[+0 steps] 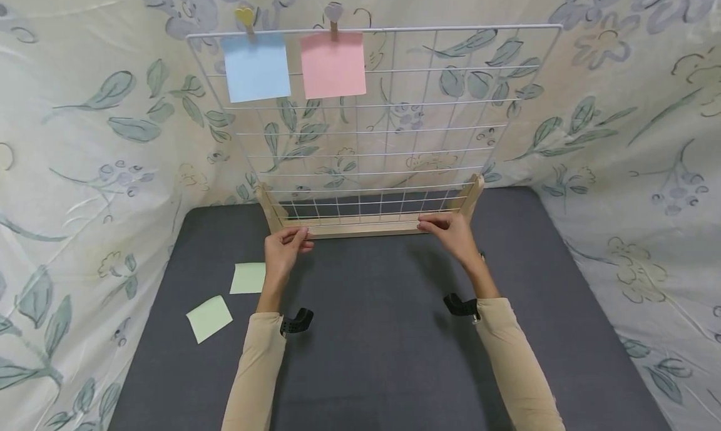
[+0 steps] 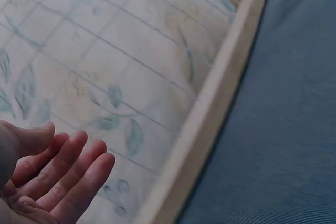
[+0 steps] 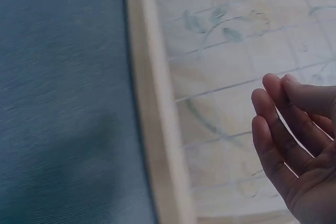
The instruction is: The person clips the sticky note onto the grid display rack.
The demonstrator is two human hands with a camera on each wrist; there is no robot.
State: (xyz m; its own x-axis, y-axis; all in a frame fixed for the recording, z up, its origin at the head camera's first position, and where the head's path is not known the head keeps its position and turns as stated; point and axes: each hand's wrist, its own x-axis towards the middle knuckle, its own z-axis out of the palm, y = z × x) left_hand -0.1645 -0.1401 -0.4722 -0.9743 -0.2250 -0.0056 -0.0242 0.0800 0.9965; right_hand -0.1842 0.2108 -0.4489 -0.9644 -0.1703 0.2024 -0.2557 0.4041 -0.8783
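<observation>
A white wire grid stands in a wooden base at the back of the dark table. My left hand is in front of the base's left end. In the left wrist view its fingers are loosely bent and hold nothing. Over toward the base's right end is my right hand. In the right wrist view its thumb and forefinger tips meet, with nothing visible between them. Near the grid's top left hang a blue paper square and a pink paper square.
A yellow heart clip and a greyish heart clip sit on the grid's top wire. Two pale green paper squares, one partly behind the left forearm, the other farther left, lie on the table. Floral cloth surrounds everything.
</observation>
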